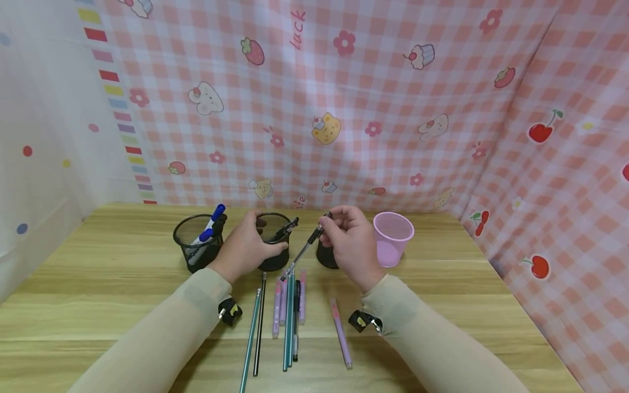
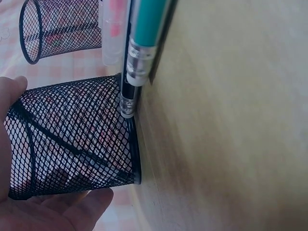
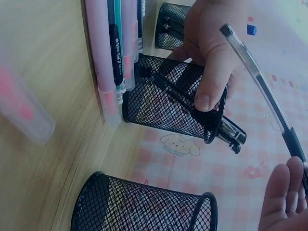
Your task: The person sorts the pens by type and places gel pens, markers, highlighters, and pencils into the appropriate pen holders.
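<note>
We seem to be in the middle of sorting writing tools into cups, with one pen on its way. Our right hand pinches that pen by its far end, slanted in the air with its other end toward us and left, outside any cup. Our left hand grips the pen cup, thumb on the near side; dark pens lean in it, so we judge the new one belongs there too. The next move likely calls for bringing the pen left, tipping it over the rim and letting go while the left hand steadies the cup. A black pen lies nearer us, among pencils and highlighters.
</note>
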`<state>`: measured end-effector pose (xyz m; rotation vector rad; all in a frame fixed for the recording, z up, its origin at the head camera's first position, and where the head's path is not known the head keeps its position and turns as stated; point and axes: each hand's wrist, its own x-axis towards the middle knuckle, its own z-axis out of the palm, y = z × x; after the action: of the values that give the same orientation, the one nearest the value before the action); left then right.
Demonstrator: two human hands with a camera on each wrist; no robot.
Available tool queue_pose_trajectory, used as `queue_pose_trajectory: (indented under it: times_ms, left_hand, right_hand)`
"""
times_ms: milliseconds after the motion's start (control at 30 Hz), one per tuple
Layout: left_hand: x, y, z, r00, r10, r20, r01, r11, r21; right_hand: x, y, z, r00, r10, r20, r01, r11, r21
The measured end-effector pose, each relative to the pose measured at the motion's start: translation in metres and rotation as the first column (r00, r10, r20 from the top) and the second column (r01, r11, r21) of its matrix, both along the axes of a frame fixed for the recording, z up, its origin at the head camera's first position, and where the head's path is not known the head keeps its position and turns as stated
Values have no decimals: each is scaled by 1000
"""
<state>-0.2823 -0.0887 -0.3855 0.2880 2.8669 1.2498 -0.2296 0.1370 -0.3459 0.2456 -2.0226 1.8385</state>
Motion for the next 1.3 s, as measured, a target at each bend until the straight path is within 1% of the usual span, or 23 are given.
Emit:
queue_pose_trajectory:
  times_ms: [267, 400, 500, 767, 933, 1167, 1300]
  left_hand:
    - [0, 0, -1, 1000, -1, -6, 0, 1000, -5]
    - [-1, 0, -1, 1000, -4, -5, 4, 1000, -3]
    - [-2, 0, -2, 1000, -7, 2, 7, 1000, 6]
    - [-2, 0, -2, 1000, -1, 17, 1, 1000, 10]
    - [-2, -1, -2, 1000, -11, 7, 10, 1000, 11]
    - [-2, -1, -1, 1000, -3, 0, 3, 1000, 8]
    - [-1, -1, -1, 1000, -4, -9, 4, 1000, -2]
  right_hand:
    - [-1, -4, 2, 995, -43, -85, 33, 993, -112]
    - [-3, -6, 2, 994, -58, -97, 40, 984, -171]
    - [-5, -6, 2, 993, -65, -98, 45, 979, -198]
    - [-9, -11, 2, 989, -96, -109, 67, 967, -246]
    - [-11, -14, 1, 987, -115, -112, 83, 963, -258]
    - [-16, -14, -1, 979, -170, -112, 137, 957, -255]
    - [-17, -15, -2, 979, -168, -113, 134, 956, -263]
